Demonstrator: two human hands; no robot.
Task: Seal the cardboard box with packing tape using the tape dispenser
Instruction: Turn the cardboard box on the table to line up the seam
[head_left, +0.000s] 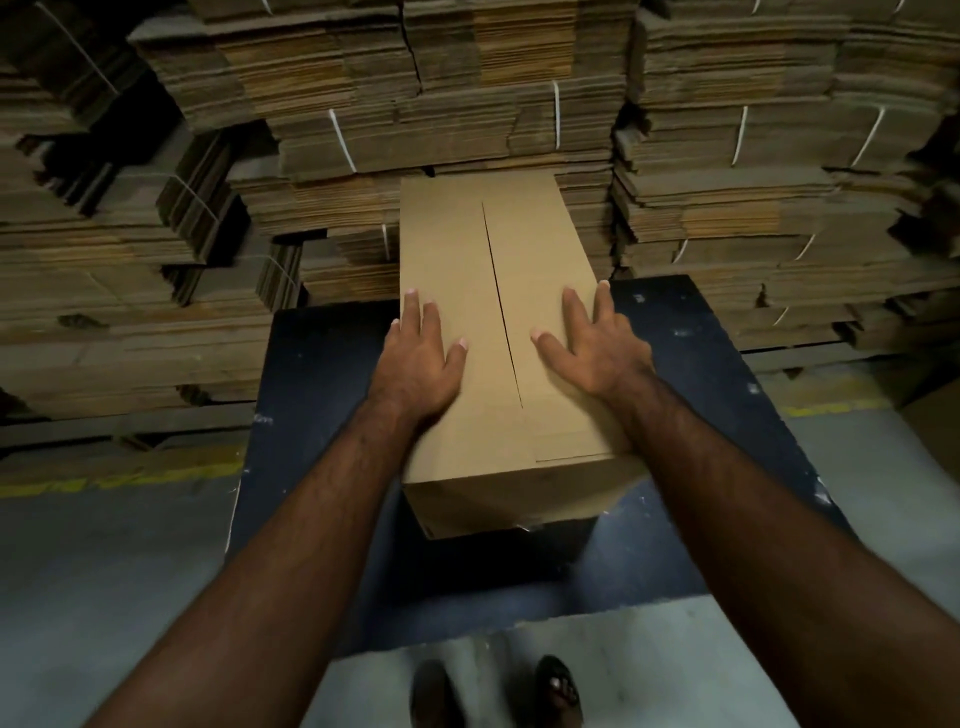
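Box: the cardboard box (498, 332) lies on a dark table (691, 415), its long axis running from near to far.
Far end: it reaches past the table's far edge and ends close to the stacks of flat cardboard (467, 104).
Near end: it stops short of the table's near edge, with bare tabletop in front of it.
Sides: bare tabletop shows to the left and right of the box, wider on the right.
Seam: the two top flaps meet in a slit running along the long axis, untaped.
Left hand (423, 358): flat on the left flap, fingers straight and spread.
Right hand (592, 343): flat on the right flap, fingers straight, outer fingers at the box's right edge.
Floor: grey floor (104, 571) lies around the table's near side, with two feet (498, 691) at the near edge.
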